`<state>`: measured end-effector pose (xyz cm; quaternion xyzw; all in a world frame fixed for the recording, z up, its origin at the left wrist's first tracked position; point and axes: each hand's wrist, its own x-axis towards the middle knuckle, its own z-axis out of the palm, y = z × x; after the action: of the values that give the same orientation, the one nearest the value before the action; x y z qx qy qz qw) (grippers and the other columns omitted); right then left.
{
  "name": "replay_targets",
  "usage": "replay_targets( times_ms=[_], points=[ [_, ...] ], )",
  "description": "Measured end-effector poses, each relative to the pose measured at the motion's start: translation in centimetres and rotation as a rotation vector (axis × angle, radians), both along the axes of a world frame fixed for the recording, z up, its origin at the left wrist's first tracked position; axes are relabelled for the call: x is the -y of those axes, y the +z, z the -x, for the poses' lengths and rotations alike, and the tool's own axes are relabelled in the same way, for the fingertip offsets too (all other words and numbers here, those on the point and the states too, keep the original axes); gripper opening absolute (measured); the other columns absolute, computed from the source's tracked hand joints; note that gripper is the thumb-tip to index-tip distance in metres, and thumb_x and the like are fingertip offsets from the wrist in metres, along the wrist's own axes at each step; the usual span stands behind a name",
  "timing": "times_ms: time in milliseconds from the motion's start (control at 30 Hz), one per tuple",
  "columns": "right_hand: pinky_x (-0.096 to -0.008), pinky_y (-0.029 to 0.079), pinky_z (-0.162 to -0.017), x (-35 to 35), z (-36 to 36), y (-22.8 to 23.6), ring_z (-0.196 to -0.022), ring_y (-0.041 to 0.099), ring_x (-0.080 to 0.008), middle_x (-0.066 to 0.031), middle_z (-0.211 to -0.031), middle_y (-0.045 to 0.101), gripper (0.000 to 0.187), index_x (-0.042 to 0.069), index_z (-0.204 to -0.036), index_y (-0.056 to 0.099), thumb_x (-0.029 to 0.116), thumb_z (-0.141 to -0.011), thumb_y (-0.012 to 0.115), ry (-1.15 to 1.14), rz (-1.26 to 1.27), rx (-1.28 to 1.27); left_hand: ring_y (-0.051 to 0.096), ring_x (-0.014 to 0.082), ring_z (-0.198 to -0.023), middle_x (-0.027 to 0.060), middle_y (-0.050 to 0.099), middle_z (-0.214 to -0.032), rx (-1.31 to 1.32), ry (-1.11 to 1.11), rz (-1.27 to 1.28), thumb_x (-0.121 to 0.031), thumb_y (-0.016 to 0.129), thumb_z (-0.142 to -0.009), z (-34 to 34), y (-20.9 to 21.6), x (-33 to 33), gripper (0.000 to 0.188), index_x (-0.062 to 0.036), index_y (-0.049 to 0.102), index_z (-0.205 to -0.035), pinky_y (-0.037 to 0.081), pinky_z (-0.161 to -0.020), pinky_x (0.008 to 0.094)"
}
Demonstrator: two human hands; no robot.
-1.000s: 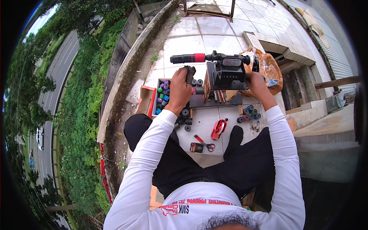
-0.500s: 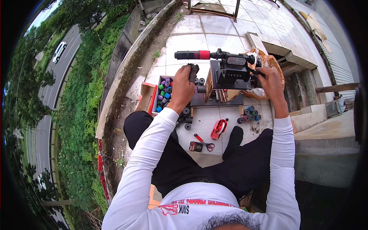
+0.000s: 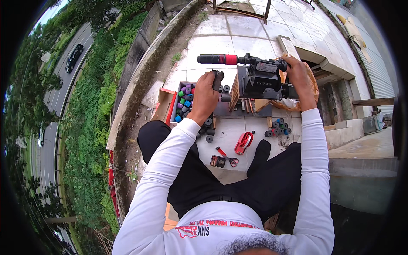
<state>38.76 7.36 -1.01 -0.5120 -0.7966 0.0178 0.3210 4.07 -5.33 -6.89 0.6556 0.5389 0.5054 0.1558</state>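
The black machine [image 3: 260, 76] sits up on a wooden stand [image 3: 234, 94], above the low dark bench [image 3: 221, 111]. A long black rod with a red band [image 3: 229, 59] sticks out from its left side.

The left hand [image 3: 206, 97] pinches a dark scrap [image 3: 218, 78], maybe a cloth, below the rod. The scrap looks soft and light, so it should bend easily, and a pinch anywhere will do. The right hand [image 3: 300, 78] has its fingers bent over the machine's right end. It hides what is there, so I cannot tell how hard it squeezes, or if there is a handle.

The machine looks hard, stiff and heavy. To lift it, I think two hands low on its body are best. The rod looks smooth and may be slippery, so it is a poor place to lift from. Little rolls [image 3: 187, 103] lie in a box to the left.
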Motion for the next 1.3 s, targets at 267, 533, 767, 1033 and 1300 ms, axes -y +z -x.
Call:
replay_targets(
  times_ms=[267,533,767,1033,1300],
  points=[
    [-0.0512,0.059,-0.087,-1.2,-1.5,-5.9,-0.097,0.074,-0.0453,-0.0255,-0.097,0.076,0.022,0.004,-0.113,0.081,0.007,-0.092,0.075,-0.047,0.071,0.158,0.061,0.0493,-0.1,0.0265,0.066,-0.105,-0.009,0.002,-0.019,0.004,0.059,-0.095,-0.1,0.1,0.1,0.014,0.0054,0.062,-0.109,0.049,-0.086,0.0545],
    [-0.0502,0.06,-0.088,3.9,-0.3,-3.3,-0.095,0.075,-0.0448,-0.0264,-0.096,0.076,0.02,0.001,-0.108,0.082,0.008,-0.089,0.077,-0.04,0.308,0.271,0.061,0.049,-0.101,0.026,0.066,-0.105,-0.003,0.007,0.015,0.006,0.059,-0.093,0.3,0.2,0.3,0.016,0.0057,0.062,-0.108,0.049,-0.087,0.0548],
    [-0.0477,0.059,-0.087,6.2,-1.6,-0.4,-0.095,0.075,-0.0442,-0.027,-0.097,0.076,0.023,-0.001,-0.108,0.082,0.005,-0.086,0.078,-0.009,0.468,0.276,0.061,0.0491,-0.102,0.0257,0.066,-0.106,-0.033,0.001,0.01,0.005,0.059,-0.093,0.1,0.6,0.7,0.016,0.0056,0.062,-0.109,0.049,-0.087,0.0549],
    [-0.0447,0.058,-0.091,7.3,-1.1,4.8,-0.099,0.076,-0.0409,-0.0249,-0.105,0.078,0.028,0.0,-0.118,0.08,0.007,-0.09,0.076,-0.062,0.274,0.08,0.061,0.0491,-0.103,0.0254,0.066,-0.106,-0.062,0.014,0.005,0.001,0.059,-0.096,0.7,0.1,0.9,0.014,0.0053,0.061,-0.109,0.049,-0.087,0.0551],
    [-0.0443,0.058,-0.092,1.3,-0.6,2.7,-0.103,0.075,-0.0413,-0.0241,-0.108,0.079,0.028,0.002,-0.118,0.08,0.007,-0.092,0.075,-0.033,0.107,0.054,0.06,0.0492,-0.1,0.0255,0.065,-0.105,-0.041,0.013,0.024,0.001,0.059,-0.097,0.7,0.1,1.1,0.013,0.0055,0.061,-0.109,0.049,-0.086,0.0548]
  ],
)
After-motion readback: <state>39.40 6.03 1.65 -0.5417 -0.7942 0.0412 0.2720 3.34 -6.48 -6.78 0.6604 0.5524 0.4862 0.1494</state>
